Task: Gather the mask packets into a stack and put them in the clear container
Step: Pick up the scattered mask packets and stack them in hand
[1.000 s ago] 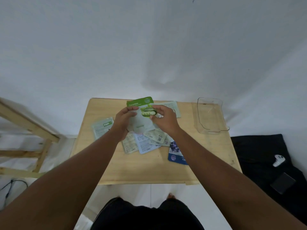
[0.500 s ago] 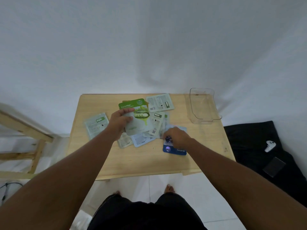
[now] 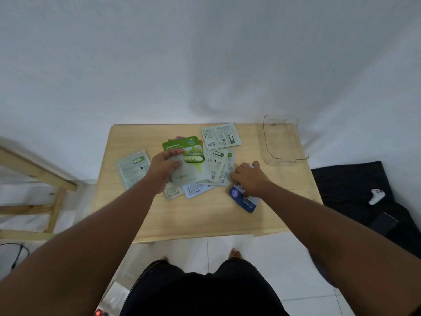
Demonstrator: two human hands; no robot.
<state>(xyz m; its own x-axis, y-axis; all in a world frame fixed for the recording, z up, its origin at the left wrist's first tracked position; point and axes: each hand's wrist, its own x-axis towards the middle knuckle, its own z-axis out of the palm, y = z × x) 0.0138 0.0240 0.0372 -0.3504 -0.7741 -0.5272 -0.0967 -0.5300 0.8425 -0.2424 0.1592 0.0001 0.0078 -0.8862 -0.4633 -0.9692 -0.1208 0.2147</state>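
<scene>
Your right hand has left the cucumber packet and now presses flat on the blueberry packet. Your left hand keeps gripping the cucumber one. The clear container stays empty.

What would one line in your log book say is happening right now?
phase: gathering | left hand: holds cucumber packet | right hand: on blueberry packet | clear container: empty | loose packets on table
</scene>
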